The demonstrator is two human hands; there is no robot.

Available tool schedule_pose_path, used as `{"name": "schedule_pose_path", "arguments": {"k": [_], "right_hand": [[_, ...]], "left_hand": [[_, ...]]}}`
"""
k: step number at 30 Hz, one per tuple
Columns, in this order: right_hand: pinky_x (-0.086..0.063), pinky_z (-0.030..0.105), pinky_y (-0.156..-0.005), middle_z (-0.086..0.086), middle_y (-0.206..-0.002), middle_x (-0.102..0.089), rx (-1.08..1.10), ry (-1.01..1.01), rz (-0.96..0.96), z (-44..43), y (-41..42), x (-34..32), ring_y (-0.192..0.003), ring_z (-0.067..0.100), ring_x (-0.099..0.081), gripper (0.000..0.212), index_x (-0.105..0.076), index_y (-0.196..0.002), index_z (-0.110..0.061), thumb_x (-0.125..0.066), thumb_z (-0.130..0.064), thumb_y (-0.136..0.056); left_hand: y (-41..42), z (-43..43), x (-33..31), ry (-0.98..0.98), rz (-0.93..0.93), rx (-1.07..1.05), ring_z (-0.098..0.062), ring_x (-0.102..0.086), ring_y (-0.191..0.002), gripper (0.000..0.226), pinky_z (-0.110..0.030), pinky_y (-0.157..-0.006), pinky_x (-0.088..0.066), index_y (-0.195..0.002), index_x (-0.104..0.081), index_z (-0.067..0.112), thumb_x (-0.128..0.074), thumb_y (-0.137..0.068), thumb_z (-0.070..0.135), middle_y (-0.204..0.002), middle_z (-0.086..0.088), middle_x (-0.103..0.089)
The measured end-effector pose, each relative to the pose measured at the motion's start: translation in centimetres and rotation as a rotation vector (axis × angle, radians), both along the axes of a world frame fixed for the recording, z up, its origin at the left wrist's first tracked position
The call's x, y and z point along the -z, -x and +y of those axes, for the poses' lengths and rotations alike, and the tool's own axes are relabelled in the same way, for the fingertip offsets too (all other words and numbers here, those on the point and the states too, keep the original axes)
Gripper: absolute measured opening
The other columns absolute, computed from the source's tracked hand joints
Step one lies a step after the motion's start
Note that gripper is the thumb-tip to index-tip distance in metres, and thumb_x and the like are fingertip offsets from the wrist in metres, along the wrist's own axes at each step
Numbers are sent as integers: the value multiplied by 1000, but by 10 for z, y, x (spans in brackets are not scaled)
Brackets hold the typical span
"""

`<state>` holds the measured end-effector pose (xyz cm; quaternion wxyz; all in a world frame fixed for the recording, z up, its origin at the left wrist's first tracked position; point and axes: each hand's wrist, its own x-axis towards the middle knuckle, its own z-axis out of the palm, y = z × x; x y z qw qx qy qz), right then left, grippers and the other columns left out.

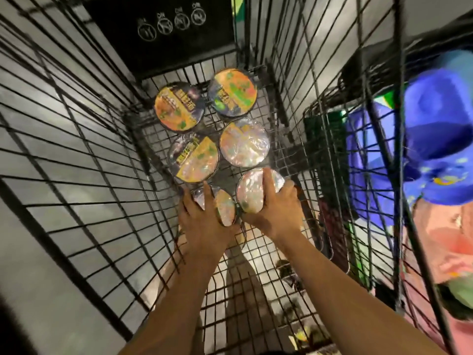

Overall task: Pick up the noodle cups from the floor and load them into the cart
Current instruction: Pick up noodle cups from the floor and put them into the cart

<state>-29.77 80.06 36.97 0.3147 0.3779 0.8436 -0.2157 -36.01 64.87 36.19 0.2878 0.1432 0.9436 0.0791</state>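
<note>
I look down into a black wire cart [84, 155]. Several shrink-wrapped noodle cups stand lid-up on its mesh floor: two at the far end [179, 106] [232, 93] and two in the middle [193, 156] [245, 142]. My left hand [204, 221] grips a noodle cup [225, 208] from above at the near left. My right hand [275, 208] is wrapped around another noodle cup [249, 190] beside it. Both held cups sit low, at or near the cart floor; whether they touch it I cannot tell.
A black panel with white pictograms [166, 24] closes the cart's far end. Outside the right wall hang blue packaged goods [435, 119] and pink ones [448, 252]. Grey floor [51, 201] shows through the left wall. Bare mesh lies in the near part of the cart.
</note>
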Motion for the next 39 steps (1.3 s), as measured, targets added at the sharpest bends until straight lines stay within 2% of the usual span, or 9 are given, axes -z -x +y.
{"name": "schedule_pose_path", "arguments": {"k": [9, 14, 18, 21, 25, 28, 30, 33, 39], "right_hand": [[-46, 46, -92, 19, -120, -39, 70, -80, 183, -5, -14, 0, -107, 38, -47, 137, -7, -150, -34, -79, -75, -40], [-35, 50, -108, 21, -145, -25, 246, -10, 71, -7, -30, -25, -133, 38, -32, 132, 6, -152, -33, -72, -77, -55], [-37, 49, -108, 25, -148, -26, 395, 63, -119, -24, -59, -52, -135, 39, -32, 105, -9, -150, -16, -61, -70, -77], [-35, 50, -110, 25, -154, -19, 409, 59, -178, -46, -79, -81, -139, 40, -26, 91, -6, -152, -14, -47, -65, -89], [-30, 50, -112, 26, -154, -19, 387, -29, -152, -83, -96, -121, -141, 42, -21, 90, -4, -152, -12, -45, -63, -90], [-27, 49, -111, 25, -148, -28, 399, -135, -69, -107, -103, -153, -138, 41, -26, 78, -16, -150, -12, -43, -56, -93], [-38, 49, -102, 27, -133, -46, 441, -266, -16, -123, -109, -171, -125, 42, -43, 77, -35, -145, -11, -54, -57, -86], [-50, 48, -85, 24, -115, -60, 694, -403, 19, -149, -124, -191, -105, 42, -58, 78, -57, -130, -10, -72, -58, -70], [-48, 48, -85, 24, -119, -55, 1276, -478, 89, -227, -177, -209, -108, 43, -54, 76, -50, -134, -9, -65, -54, -75]], "left_hand": [[-5, -2, -5, 53, -32, 38, -46, -3, -144, 131, -56, -116, -15, -155, -3, 24, -69, -57, 79, -156, -28, 2], [-1, -5, -29, 76, -48, 66, -41, 4, -146, 116, -48, -119, -7, -155, 0, 25, -64, -71, 73, -158, -26, 10], [-1, -9, -61, 61, -74, 133, -37, -2, -146, 79, -49, -119, -13, -154, -15, 24, -52, -90, 51, -159, -20, -6], [-10, -9, -92, 143, -54, 392, -37, -9, -146, 75, -49, -119, -12, -153, -18, 19, -43, -93, 56, -157, -19, -18], [-25, -9, -131, 167, -107, 777, -36, 3, -148, 79, -49, -119, -3, -155, -9, 19, -43, -95, 56, -161, -17, -4], [-34, -6, -153, 114, -72, 976, -37, 0, -148, 76, -47, -119, -2, -154, -11, 16, -42, -95, 54, -161, -19, -6], [-39, -1, -166, 48, -23, 1093, -37, -2, -148, 78, -47, -119, -4, -154, -11, 18, -41, -95, 57, -160, -19, -7], [-52, 9, -189, -21, 62, 1319, -38, 1, -148, 81, -47, -119, -4, -155, -4, 19, -41, -95, 57, -161, -19, 1], [-125, -11, -219, -250, 89, 1723, -36, 4, -148, 76, -47, -119, -2, -155, -10, 20, -43, -95, 53, -161, -19, -2]]}}
